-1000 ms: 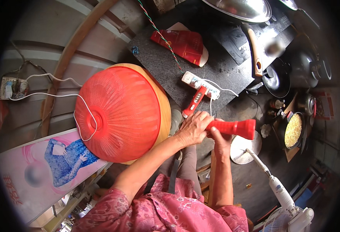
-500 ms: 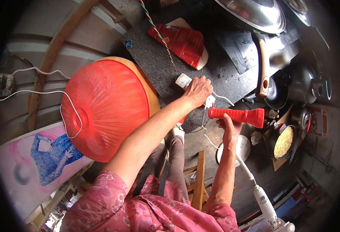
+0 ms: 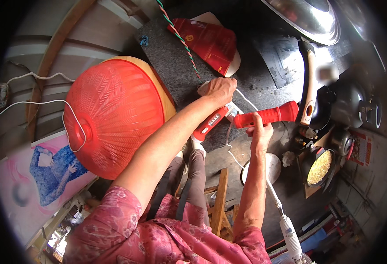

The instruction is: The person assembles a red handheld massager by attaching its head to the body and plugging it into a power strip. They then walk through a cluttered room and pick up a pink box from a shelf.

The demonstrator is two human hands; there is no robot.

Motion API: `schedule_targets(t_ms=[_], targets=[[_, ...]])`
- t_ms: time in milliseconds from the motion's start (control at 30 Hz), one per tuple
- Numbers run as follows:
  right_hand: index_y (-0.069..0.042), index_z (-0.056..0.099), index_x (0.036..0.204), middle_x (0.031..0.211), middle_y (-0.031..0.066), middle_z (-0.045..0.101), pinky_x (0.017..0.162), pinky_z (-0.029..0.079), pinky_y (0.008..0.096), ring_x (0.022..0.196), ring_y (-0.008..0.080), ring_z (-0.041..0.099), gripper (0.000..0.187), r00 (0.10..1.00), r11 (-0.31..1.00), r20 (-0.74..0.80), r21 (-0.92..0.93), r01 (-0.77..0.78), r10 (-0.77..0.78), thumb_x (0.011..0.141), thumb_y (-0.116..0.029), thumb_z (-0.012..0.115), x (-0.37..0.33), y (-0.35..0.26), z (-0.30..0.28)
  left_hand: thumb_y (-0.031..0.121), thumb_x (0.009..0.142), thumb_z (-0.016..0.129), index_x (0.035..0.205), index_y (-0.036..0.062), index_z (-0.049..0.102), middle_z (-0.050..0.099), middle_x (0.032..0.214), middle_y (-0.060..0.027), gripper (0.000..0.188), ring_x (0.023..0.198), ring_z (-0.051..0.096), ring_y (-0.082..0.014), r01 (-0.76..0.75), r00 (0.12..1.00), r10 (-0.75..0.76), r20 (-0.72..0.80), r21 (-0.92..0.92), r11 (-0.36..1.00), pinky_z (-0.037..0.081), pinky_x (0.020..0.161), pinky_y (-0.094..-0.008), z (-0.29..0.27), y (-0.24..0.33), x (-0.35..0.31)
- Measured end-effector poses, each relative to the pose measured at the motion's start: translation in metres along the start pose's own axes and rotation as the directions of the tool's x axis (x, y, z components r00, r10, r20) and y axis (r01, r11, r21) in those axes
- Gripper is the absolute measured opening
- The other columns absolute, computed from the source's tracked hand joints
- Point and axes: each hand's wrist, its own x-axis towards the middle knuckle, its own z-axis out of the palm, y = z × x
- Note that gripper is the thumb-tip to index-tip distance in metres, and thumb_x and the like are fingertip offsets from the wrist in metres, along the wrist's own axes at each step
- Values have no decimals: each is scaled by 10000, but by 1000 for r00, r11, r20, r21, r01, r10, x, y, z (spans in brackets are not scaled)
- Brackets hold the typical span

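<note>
My left hand is closed over a white power strip on the dark counter; one corner of the strip shows past the knuckles. In my right hand is a red flashlight, held level with its wide head to the right. Its narrow tail end reaches the strip's near end, though I cannot tell whether it is plugged in. Below my left wrist lies a second red flashlight with a row of marks and a small button on its side. A white cord curves past the strip.
To the left stands a large red plastic food cover. A red paper piece lies on the counter beside a red-green twisted wire. A wooden-handled pan sits at right, a white fan lower right.
My left hand has shifted a little left and away from me. The flashlight's tail has come closer to the strip. More of the second red flashlight shows below my left wrist.
</note>
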Motion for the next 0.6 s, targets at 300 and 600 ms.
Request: schedule_targets(t_ms=[300, 600], targets=[[-17, 569, 807, 510, 31, 503, 346, 341, 235, 361, 107, 448, 343, 987, 991, 104, 30, -127, 124, 759, -343, 665, 29, 3, -3, 162, 781, 492, 766, 30, 547, 600, 754, -193, 143, 740, 593, -387, 45, 992, -44, -118, 13, 999, 460, 633, -477, 15, -10, -3], [-39, 564, 780, 562, 45, 531, 355, 380, 243, 403, 133, 500, 387, 945, 951, 132, 30, -307, 300, 723, -397, 698, 58, 3, -2, 148, 760, 529, 737, 52, 553, 593, 695, -187, 102, 686, 604, -375, 180, 983, -163, 89, -251, 951, 468, 580, -463, 36, -19, 6]])
